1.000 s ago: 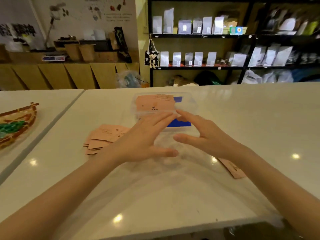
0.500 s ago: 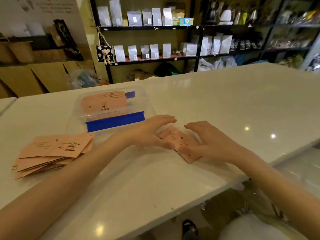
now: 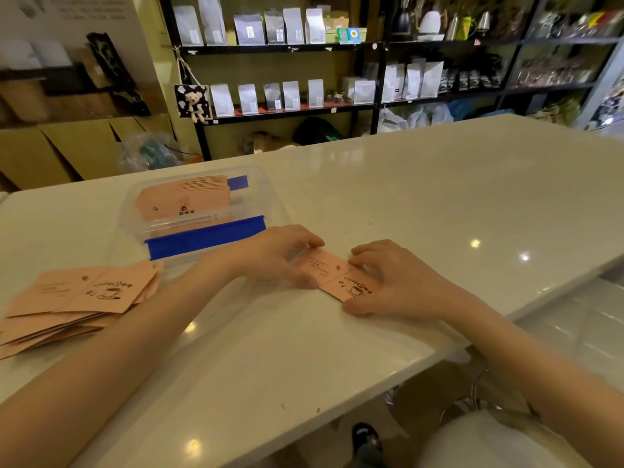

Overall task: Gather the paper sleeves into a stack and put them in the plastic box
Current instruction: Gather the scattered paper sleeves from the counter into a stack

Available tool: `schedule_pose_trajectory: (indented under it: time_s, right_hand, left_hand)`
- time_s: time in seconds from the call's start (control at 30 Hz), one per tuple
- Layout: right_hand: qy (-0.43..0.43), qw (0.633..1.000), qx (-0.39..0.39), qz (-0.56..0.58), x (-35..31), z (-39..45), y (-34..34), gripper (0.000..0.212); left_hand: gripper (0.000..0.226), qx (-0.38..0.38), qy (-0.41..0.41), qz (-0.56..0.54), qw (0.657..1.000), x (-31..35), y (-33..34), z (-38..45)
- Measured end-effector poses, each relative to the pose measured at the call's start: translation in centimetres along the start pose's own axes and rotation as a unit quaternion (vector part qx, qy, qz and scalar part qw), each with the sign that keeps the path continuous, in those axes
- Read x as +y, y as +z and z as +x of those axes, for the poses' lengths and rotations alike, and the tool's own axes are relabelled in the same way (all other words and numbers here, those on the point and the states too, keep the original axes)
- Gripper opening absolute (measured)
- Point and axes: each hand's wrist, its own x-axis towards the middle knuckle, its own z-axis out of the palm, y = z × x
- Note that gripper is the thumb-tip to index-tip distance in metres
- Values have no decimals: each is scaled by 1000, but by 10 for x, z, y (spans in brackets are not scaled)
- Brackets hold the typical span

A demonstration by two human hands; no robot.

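Observation:
A pink paper sleeve (image 3: 337, 278) with a coffee-cup print lies flat on the white counter (image 3: 439, 204). My left hand (image 3: 280, 255) pinches its left end and my right hand (image 3: 395, 278) presses and grips its right end. Whether more sleeves lie under it I cannot tell. The clear plastic box (image 3: 270, 194) with a blue clip (image 3: 206, 236) stands just behind my left hand, and a stack of sleeves (image 3: 184, 197) lies inside. At the far left of the counter sits a loose, fanned pile of sleeves (image 3: 77, 298).
The counter's near edge runs diagonally right below my right forearm, with a stool (image 3: 472, 400) and floor beneath. Black shelves of pouches (image 3: 290, 92) stand behind the counter. Cardboard boxes (image 3: 77, 146) line the back left.
My hands left the box and moved right onto the sleeve near the counter edge; they now hold it at both ends. The view swung right, so the box and pile sit further left.

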Motion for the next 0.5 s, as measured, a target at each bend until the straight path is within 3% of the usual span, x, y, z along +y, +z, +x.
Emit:
schedule_pose_trajectory:
  time_s: [0.27, 0.5]
  right_hand:
    - [-34, 995, -9, 98, 1, 18, -10, 64]
    - [-86, 987, -27, 134, -37, 32, -20, 63]
  left_hand:
    - [70, 119, -28, 49, 991, 8, -12, -27]
    - [65, 195, -36, 79, 977, -1, -41, -76]
